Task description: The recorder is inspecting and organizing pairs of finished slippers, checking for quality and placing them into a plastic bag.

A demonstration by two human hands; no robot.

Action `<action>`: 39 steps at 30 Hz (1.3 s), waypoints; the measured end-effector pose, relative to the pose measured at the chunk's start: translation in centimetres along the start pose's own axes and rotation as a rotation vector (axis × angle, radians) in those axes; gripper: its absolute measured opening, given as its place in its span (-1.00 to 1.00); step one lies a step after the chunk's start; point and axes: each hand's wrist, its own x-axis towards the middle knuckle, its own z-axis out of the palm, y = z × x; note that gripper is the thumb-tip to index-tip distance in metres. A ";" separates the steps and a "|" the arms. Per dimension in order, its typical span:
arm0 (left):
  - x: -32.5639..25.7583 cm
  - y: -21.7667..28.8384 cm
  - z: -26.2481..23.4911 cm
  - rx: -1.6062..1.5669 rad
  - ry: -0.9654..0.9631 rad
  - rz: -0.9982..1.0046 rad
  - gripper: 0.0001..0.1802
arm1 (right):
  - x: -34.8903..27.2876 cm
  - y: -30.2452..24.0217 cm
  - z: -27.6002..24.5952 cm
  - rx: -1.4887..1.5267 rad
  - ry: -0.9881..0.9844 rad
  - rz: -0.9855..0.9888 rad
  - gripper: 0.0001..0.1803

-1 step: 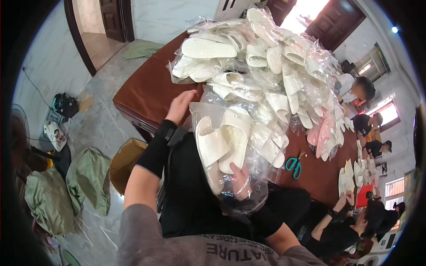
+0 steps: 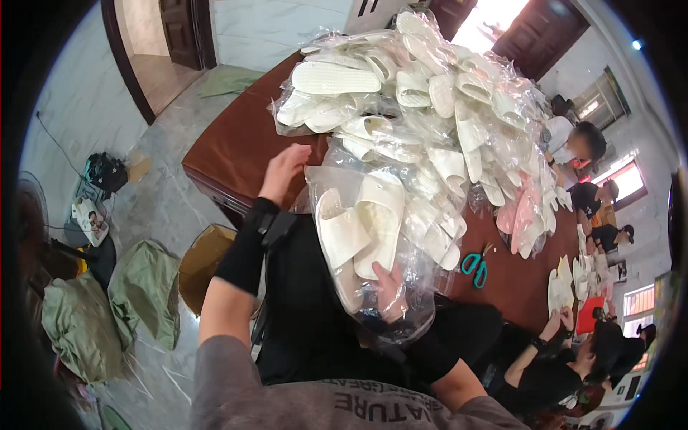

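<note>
Daylight pours through an open doorway [image 2: 489, 27], blown out to white, and windows [image 2: 638, 304] at right, striking glints off the plastic of bagged slippers [image 2: 381, 222]. Fisheye distortion bows a dark door frame [image 2: 128, 61] at left, and corners fall into a black, blue-fringed rim.

The head view comes from the left unit of a side-by-side fisheye pair worn on the person's head. The lens faces down and forward. Nearest: the wearer's grey shirt [image 2: 304, 405], at 6 o'clock. At close range, about centre: the left hand [image 2: 285, 172] toward 10 o'clock, the right hand [image 2: 389, 294] toward 5. Farther out: a brown door [image 2: 179, 32] between 10 and 11 o'clock; a co-worker in black [image 2: 541, 380] toward 4.
</note>
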 end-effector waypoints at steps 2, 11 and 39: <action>-2.9 3.3 0.0 -0.079 -0.007 -0.244 -0.47 | 0.1 -0.4 0.3 0.011 0.049 0.034 -0.51; -7.5 4.9 4.2 0.053 -0.175 -0.227 -0.63 | 0.0 -2.9 0.1 0.113 -0.060 0.087 -0.52; -3.7 -2.0 -4.2 0.920 -0.809 0.202 -0.61 | 9.0 -14.3 -10.1 -0.774 -0.348 0.089 -0.37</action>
